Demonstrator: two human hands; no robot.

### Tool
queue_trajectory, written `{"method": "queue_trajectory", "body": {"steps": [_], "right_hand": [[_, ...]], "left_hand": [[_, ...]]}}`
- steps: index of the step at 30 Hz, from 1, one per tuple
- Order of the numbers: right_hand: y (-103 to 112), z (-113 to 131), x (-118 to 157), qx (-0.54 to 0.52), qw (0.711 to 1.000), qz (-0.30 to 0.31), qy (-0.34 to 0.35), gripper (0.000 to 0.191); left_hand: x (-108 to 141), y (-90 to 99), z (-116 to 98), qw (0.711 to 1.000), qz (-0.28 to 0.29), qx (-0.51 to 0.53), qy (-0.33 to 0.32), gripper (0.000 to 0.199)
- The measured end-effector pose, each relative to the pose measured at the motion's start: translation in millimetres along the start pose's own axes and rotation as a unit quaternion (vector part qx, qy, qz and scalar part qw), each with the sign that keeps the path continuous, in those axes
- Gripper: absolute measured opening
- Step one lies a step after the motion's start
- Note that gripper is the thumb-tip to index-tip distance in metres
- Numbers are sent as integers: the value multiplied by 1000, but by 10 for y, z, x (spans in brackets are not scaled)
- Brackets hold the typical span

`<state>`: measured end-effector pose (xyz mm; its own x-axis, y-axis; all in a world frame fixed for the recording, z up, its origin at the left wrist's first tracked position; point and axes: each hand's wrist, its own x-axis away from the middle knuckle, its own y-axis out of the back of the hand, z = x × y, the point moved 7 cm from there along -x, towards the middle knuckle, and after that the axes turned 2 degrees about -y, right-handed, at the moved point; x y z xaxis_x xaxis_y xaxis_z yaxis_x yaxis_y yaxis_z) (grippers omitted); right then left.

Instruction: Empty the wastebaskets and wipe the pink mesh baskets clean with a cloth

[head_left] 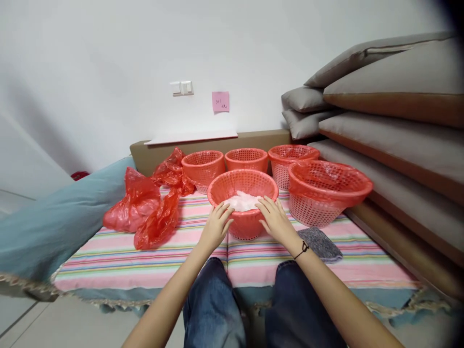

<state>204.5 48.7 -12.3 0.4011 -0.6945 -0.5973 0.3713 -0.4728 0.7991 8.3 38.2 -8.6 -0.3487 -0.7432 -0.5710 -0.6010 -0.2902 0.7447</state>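
Item: front basket (246, 228), red, perforated, upright on a striped cloth (253, 276), centred before the wearer; white, soft-looking contents (242, 201) inside, exact nature unclear.

Item: left hand (218, 222), at the basket's near left rim; fingers loosely spread and laid over the edge, thumb apart on the outer side; open, with no firm grip seen.

Item: right hand (273, 217), at the near right rim; fingers extended over the edge towards the white contents, thumb apart along the outside; likewise open. Dark cord bracelet (301, 250) at the wrist.

Baskets, further, four, red: back-left basket (208, 176) and back-middle basket (253, 166) side by side behind the front one; back-right basket (280, 174) and large right basket (311, 211), both with red plastic film over the rim.

Red plastic bags, crumpled, on the left: full-looking bag (136, 203), flatter bag (159, 226) touching it, rear bag (174, 171) beside the back-left basket.

Grey cloth (321, 245), one, flat, just beside the right forearm.

Cushions (395, 104), grey and brown, stacked at far right.

On the white wall: pink note (220, 102), handwritten; white switch plate (182, 88) to its left
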Motion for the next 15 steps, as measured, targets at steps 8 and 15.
{"method": "queue_trajectory", "body": {"steps": [8, 15], "right_hand": [[122, 113, 226, 10, 999, -12, -41, 14], [48, 132, 134, -61, 993, -76, -69, 30]], "left_hand": [[112, -85, 10, 997, -56, 45, -27, 28], [15, -222, 145, 981, -104, 110, 124, 33]]}}
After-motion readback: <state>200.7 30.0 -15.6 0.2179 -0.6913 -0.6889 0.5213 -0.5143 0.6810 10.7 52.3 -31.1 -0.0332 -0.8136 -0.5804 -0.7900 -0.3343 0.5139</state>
